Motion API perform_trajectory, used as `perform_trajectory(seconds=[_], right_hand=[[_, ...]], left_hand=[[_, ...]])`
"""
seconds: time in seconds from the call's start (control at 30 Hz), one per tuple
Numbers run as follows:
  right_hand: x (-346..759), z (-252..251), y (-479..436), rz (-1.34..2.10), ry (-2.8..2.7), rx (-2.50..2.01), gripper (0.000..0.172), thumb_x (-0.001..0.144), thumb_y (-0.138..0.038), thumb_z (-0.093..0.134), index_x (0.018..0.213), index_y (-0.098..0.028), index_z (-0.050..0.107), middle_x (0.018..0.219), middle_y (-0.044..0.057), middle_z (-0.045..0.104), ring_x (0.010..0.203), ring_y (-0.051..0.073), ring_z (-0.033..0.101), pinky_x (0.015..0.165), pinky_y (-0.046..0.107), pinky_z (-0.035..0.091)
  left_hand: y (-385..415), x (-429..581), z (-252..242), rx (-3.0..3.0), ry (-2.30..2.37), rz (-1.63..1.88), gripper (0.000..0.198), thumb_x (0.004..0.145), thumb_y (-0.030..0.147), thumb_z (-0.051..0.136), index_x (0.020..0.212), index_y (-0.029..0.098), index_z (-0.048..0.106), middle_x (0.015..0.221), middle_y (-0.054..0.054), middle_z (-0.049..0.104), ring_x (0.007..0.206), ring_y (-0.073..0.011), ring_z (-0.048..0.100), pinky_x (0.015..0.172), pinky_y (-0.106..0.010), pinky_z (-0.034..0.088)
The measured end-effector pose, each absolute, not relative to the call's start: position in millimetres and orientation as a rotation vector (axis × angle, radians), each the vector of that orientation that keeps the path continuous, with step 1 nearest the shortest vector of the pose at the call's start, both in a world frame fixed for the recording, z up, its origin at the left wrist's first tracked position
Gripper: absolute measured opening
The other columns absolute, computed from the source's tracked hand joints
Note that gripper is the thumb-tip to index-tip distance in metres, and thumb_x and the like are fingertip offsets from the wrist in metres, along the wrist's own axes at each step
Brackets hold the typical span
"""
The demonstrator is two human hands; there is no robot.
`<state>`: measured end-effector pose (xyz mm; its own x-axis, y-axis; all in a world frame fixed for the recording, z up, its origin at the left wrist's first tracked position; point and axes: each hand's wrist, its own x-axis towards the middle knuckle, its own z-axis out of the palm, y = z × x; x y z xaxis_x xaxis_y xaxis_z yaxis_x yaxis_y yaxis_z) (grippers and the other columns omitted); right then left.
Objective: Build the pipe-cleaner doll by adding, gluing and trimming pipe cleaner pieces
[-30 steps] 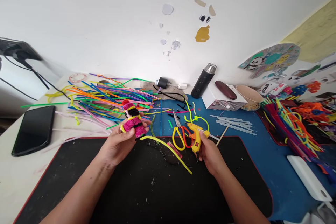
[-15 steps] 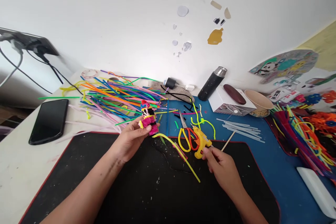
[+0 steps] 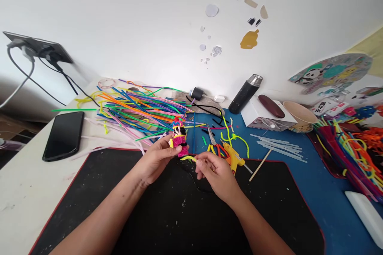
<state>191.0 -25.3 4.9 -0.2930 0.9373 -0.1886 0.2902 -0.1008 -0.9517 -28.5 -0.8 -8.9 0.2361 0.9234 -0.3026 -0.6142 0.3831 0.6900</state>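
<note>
My left hand (image 3: 156,159) holds a small pipe-cleaner figure (image 3: 179,143) upright, with a magenta body, a black and white face and a red top. From the figure's lower end a yellow-green pipe cleaner (image 3: 188,158) runs to the right. My right hand (image 3: 216,173) pinches that strip between thumb and fingers; its far part is hidden by the hand. Just behind the right hand, a yellow glue gun (image 3: 235,160) lies on the table beside scissors (image 3: 211,135) with yellow and orange handles, which the hand partly covers.
Loose pipe cleaners (image 3: 143,105) are heaped at the back left, near a phone (image 3: 63,135). A black bottle (image 3: 245,93), a white box (image 3: 266,114), a bowl (image 3: 299,116), glue sticks (image 3: 279,147) and a wooden stick (image 3: 260,165) are on the right. A black mat (image 3: 167,215) lies in front.
My right hand has let go of the glue gun, moved left and taken hold of the yellow-green pipe cleaner. The camera view has shifted slightly, and the figure appears a little further right.
</note>
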Motion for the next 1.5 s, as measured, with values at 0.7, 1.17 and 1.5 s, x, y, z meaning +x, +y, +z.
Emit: perform_trajectory(seconds=[0.7,1.17,1.5], right_hand=[[184,21,-19,1.153,-1.809,-1.443,0.022,0.094,-0.044,0.071,0.089,-0.023,0.073,0.081,0.002,0.075,0.074,0.02,0.067,0.065,0.03,0.048],[179,14,-18,1.182,-1.77,-1.516,0.03,0.092,-0.052,0.071,0.083,-0.023,0.07,0.078,0.003,0.071,0.073,0.02,0.062,0.061,0.03,0.043],[179,12,-19,1.283,-1.727,-1.486,0.032,0.094,-0.052,0.07,0.083,-0.022,0.068,0.073,-0.001,0.064,0.065,0.016,0.054,0.059,0.028,0.039]], left_hand=[[-2,-25,-7,0.57,0.857,1.006,0.038,0.068,0.026,0.098,0.101,0.019,0.082,0.096,-0.005,0.078,0.089,-0.0202,0.071,0.089,-0.031,0.052],[-2,-23,-5,0.578,0.856,0.988,0.041,0.067,0.027,0.099,0.103,0.019,0.081,0.098,-0.006,0.079,0.094,-0.0217,0.071,0.085,-0.03,0.051],[-2,-21,-3,0.577,0.845,0.987,0.04,0.066,0.027,0.099,0.101,0.018,0.081,0.099,-0.007,0.079,0.095,-0.0233,0.073,0.086,-0.03,0.051]])
